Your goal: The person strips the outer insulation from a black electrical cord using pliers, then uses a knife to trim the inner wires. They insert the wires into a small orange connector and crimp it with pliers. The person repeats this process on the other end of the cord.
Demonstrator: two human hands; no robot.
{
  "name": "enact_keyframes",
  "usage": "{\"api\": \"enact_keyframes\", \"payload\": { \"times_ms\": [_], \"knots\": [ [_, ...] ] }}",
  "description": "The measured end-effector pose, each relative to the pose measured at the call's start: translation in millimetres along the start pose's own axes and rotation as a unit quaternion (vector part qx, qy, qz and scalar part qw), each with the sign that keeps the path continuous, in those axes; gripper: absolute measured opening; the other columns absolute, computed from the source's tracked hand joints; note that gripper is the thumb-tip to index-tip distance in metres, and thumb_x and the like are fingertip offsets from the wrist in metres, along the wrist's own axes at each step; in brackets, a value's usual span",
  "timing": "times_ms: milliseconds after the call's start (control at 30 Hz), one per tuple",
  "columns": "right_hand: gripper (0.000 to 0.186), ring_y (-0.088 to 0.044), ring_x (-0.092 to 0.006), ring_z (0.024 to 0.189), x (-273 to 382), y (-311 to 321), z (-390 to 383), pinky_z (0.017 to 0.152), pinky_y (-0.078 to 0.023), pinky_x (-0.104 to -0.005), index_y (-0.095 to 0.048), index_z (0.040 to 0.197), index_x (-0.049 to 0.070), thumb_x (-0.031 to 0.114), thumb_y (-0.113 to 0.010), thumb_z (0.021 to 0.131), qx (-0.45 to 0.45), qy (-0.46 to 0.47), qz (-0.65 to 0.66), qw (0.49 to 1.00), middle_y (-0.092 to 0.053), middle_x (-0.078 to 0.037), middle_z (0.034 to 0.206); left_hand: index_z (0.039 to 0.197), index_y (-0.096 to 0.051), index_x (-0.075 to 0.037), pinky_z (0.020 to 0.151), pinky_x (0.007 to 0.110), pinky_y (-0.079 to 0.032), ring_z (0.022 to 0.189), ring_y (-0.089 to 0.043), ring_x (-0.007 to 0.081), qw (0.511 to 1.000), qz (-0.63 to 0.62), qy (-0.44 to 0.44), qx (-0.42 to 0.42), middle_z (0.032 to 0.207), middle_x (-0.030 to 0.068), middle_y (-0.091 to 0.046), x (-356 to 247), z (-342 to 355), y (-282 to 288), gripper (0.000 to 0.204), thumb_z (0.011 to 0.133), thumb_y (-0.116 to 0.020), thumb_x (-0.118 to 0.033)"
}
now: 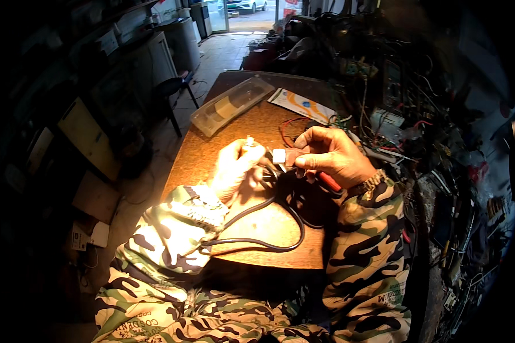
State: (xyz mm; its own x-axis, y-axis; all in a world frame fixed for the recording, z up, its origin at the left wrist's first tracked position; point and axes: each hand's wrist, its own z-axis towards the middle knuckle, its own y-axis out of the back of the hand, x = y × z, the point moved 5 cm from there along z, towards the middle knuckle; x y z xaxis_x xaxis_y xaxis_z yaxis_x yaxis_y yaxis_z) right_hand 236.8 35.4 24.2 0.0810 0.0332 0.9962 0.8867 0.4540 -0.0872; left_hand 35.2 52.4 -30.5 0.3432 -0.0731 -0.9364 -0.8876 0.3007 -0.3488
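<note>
My left hand [234,168] is brightly lit and closed around the end of a black cable [269,243] with a small pale piece sticking up from the fingers. My right hand [329,154] pinches a small brown part with a white square face [280,156] against that cable end. A red-handled tool [330,183] lies under my right palm; whether it is gripped is hidden. The cable loops across the wooden table [234,126] toward my lap. Both sleeves are camouflage patterned.
A clear plastic box [230,104] lies at the table's far left, a printed sheet [301,104] beside it. Red and black wires [286,127] trail behind my hands. Tangled wires and electronics crowd the right side [429,126]. A dark stool [171,88] stands on the floor left.
</note>
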Motion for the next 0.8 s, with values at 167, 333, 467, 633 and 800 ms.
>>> {"api": "enact_keyframes", "payload": {
  "times_ms": [167, 333, 467, 633, 800],
  "knots": [
    [0.034, -0.067, -0.0164, 0.075, -35, -18, 22, 0.067, -0.057, -0.0264, -0.059, 0.119, -0.013, 0.008, -0.068, 0.094, -0.016, 0.039, 0.096, 0.994, -0.069, -0.016, 0.098, 0.111, -0.056, -0.003, 0.06, 0.023, -0.054, 0.07, -0.065, 0.0131, 0.999, 0.04, 0.025, 0.024, 0.09, 0.0071, -0.066, -13, -21, 1, 0.029, 0.094, -0.071, -0.022],
    [0.033, -0.065, -0.0158, 0.075, -50, -3, 18, 0.067, -0.057, -0.0249, -0.058, 0.121, -0.014, 0.008, -0.064, 0.096, -0.051, 0.043, 0.117, 0.991, -0.068, -0.015, 0.097, 0.114, -0.054, 0.0, 0.066, 0.026, -0.056, 0.08, -0.07, 0.0178, 0.995, 0.055, 0.061, 0.051, 0.097, 0.012, -0.069, -3, -17, -8, 0.033, 0.092, -0.073, -0.014],
    [0.03, -0.065, -0.0154, 0.074, -48, 1, 9, 0.065, -0.056, -0.024, -0.059, 0.119, -0.013, 0.007, -0.063, 0.097, -0.069, 0.052, 0.126, 0.988, -0.067, -0.015, 0.095, 0.116, -0.053, 0.0, 0.067, 0.026, -0.056, 0.081, -0.07, 0.0175, 0.993, 0.068, 0.071, 0.071, 0.099, 0.0123, -0.069, -1, -14, -18, 0.033, 0.092, -0.072, -0.012],
    [0.03, -0.067, -0.0154, 0.072, -53, -3, 23, 0.059, -0.056, -0.0233, -0.059, 0.116, -0.014, 0.008, -0.064, 0.096, -0.061, 0.051, 0.105, 0.991, -0.067, -0.015, 0.091, 0.117, -0.052, 0.0, 0.067, 0.026, -0.056, 0.082, -0.07, 0.0166, 0.992, 0.089, 0.071, 0.055, 0.099, 0.0111, -0.069, -4, -17, -9, 0.034, 0.091, -0.072, -0.012],
    [0.029, -0.066, -0.016, 0.073, -51, 0, 19, 0.063, -0.058, -0.0258, -0.058, 0.119, -0.012, 0.007, -0.062, 0.098, -0.072, 0.029, 0.083, 0.993, -0.066, -0.015, 0.094, 0.117, -0.052, 0.0, 0.068, 0.026, -0.056, 0.083, -0.069, 0.016, 0.99, 0.102, 0.067, 0.065, 0.099, 0.0106, -0.068, 0, -12, -11, 0.035, 0.091, -0.072, -0.012]
  ]
}}
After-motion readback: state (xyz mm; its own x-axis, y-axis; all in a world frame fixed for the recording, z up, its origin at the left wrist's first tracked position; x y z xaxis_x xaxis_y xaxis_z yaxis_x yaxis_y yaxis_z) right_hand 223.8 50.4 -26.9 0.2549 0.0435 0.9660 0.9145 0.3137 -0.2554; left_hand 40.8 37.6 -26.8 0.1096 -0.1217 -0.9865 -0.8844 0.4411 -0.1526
